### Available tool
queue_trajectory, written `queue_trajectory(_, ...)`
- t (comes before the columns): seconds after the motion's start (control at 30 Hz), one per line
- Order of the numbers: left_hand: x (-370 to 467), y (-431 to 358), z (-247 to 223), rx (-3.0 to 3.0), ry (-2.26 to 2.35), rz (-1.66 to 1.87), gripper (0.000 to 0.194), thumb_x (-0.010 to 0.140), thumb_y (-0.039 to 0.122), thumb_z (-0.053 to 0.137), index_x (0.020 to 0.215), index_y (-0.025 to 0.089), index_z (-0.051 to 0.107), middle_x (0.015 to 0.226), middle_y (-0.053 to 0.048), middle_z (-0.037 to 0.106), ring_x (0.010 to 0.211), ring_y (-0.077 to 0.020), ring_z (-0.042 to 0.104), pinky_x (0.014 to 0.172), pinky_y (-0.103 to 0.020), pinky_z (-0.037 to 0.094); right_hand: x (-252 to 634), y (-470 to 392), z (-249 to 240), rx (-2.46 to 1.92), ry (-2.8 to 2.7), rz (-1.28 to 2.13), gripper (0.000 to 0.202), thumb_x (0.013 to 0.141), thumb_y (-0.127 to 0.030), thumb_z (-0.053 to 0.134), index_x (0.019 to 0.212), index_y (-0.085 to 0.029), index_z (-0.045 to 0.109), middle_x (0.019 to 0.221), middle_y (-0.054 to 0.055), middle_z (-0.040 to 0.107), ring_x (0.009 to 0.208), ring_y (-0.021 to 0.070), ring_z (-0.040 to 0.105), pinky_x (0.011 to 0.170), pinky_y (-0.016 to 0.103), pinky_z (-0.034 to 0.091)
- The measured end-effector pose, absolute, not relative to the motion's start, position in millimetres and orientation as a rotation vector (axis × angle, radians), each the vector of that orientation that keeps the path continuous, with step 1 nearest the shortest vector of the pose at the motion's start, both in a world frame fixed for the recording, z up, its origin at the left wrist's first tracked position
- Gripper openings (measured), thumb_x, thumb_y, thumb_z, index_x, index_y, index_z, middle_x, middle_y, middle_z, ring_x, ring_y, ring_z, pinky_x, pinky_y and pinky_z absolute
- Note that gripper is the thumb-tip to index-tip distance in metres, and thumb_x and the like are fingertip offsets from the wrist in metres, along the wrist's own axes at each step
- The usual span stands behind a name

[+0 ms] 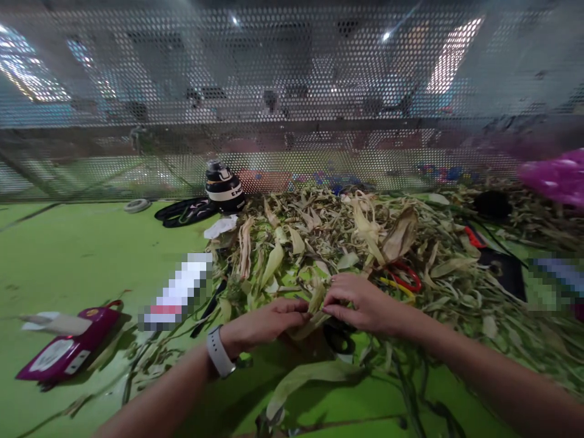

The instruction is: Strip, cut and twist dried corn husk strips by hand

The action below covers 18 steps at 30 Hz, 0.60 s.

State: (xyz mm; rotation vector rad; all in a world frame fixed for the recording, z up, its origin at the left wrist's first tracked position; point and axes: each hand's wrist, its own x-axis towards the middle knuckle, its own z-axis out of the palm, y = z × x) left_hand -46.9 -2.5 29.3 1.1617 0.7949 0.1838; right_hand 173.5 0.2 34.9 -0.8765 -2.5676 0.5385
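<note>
In the middle of the head view both my hands meet over a piece of pale green corn husk (pixel 316 296). My left hand (pixel 276 320), with a light watch strap on the wrist, pinches the husk from the left. From the right, the fingers and thumb of my right hand (pixel 356 302) grip the same piece. Just beneath them lies a black looped handle (pixel 340 342), partly hidden. A long, wide husk strip (pixel 314 380) rests on the green table (pixel 246 398) closer to me.
A heap of dried husks (pixel 319 219) spreads beyond my hands and rightward, with a red and yellow loop (pixel 408 280) in it. A black bottle (pixel 224 188) stands before the perforated metal screen (pixel 292 73). At left lies a magenta object (pixel 73 350); at right, a pink plastic bag (pixel 556 176).
</note>
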Motion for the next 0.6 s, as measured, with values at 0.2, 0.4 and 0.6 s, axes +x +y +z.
queue_trajectory(0.2,-42.9,-5.8,27.0,1.34,0.778,0.177,0.035,0.079,0.049,0.054,0.089,0.016,0.058,0.08,-0.002,0.06,0.067,-0.0137,0.056,0.06,-0.025,0.044,169.9,-2.0,33.8,-0.879,-2.557,0.557,0.018,0.087,-0.024,0.052,0.081,-0.014,0.066,0.073,0.006,0.063,0.073,0.016,0.055,0.069,0.026,0.037)
queue_trajectory(0.4,-49.8,1.0,36.0,1.576,0.75,0.244,0.036,0.085,0.049,0.043,0.084,0.015,0.056,0.061,0.004,0.042,0.054,-0.0083,0.039,0.051,-0.02,0.034,184.9,13.1,43.4,-1.029,-2.39,0.692,0.022,0.087,-0.03,0.052,0.08,-0.015,0.066,0.073,0.004,0.064,0.07,0.0138,0.055,0.067,0.024,0.038)
queue_trajectory(0.6,-65.2,9.8,47.6,1.411,0.751,0.254,0.035,0.088,0.044,0.043,0.099,0.015,0.057,0.06,0.007,0.032,0.049,-0.0061,0.027,0.044,-0.018,0.024,219.4,37.8,54.7,-1.288,-2.023,0.9,0.031,0.08,-0.043,0.055,0.078,-0.013,0.064,0.068,0.001,0.058,0.063,0.0125,0.05,0.058,0.022,0.038)
